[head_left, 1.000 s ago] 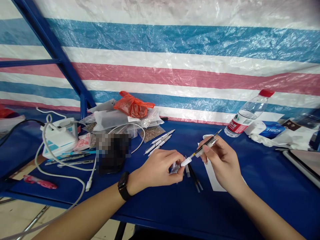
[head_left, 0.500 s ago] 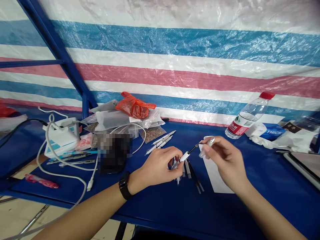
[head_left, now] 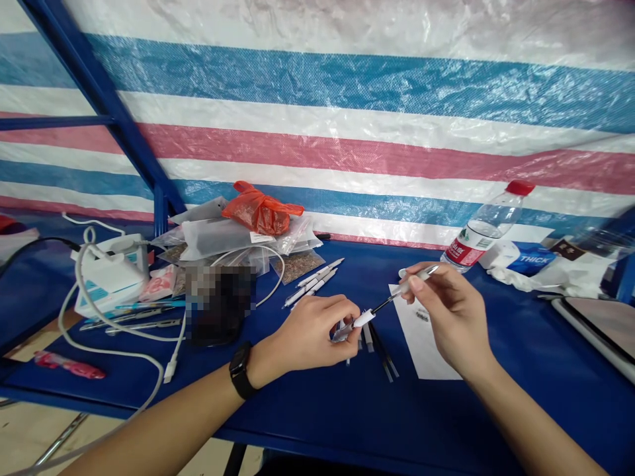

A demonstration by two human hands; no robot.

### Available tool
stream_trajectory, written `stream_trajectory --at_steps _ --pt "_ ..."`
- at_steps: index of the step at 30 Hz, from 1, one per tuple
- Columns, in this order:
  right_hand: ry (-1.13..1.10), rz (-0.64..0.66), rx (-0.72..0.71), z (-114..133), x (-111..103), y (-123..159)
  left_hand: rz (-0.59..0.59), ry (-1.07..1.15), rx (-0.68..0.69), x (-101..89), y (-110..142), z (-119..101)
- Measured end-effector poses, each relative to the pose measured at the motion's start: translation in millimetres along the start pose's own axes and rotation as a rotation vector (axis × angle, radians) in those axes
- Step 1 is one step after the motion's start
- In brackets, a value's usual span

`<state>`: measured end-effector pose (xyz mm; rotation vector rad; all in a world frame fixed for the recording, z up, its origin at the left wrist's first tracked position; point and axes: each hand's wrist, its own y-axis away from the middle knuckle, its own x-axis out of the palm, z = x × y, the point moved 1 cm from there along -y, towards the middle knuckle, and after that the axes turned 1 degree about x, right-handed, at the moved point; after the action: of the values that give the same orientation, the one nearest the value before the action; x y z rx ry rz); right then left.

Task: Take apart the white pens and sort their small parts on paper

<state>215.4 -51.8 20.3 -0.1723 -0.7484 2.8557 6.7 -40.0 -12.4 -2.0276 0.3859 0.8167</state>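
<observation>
With the white barrel (head_left: pixel 364 319) taken as the middle of the clock face, the left hand (head_left: pixel 315 330) lies toward eight to nine o'clock, its fingers pinched narrow around that barrel, which slants over the blue surface (head_left: pixel 397 423). A black watch (head_left: pixel 241 370) circles the left wrist. The right hand (head_left: pixel 444 311) is at three o'clock, thumb and fingers closed on a slim pen part (head_left: pixel 426 272) with a silvery end; a thin dark rod (head_left: pixel 383 305) spans from the barrel up to this part. How far the rod reaches inside either piece cannot be told. Just beside the left fingers, toward five o'clock, loose dark refills (head_left: pixel 384 357) lie on the surface, with short pale pieces (head_left: pixel 368 340) near them. White paper (head_left: pixel 429 360) lies toward four o'clock, partly beneath the right hand, bearing small dark bits (head_left: pixel 422 315) too small to make out. A group of white pens (head_left: pixel 315 284) rests at ten o'clock, side by side. Farther out, a blurred black object (head_left: pixel 223 307) sits at nine, a knotted orange bag (head_left: pixel 258 210) between ten and eleven, and a red-capped bottle (head_left: pixel 483 231) at two, with a blue-and-white packet (head_left: pixel 533 259) just right of it.
</observation>
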Motion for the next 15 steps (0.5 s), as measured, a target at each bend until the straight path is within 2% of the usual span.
stream_trajectory --at_steps 9,15 --pt "-0.013 0.242 0.079 -7.5 0.1 3.3 0.004 0.012 -0.031 -3.6 0.3 -1.0" --pt "-0.031 0.264 0.127 -12.1 2.2 4.4 0.034 -0.037 -0.040 -4.8 2.1 3.1"
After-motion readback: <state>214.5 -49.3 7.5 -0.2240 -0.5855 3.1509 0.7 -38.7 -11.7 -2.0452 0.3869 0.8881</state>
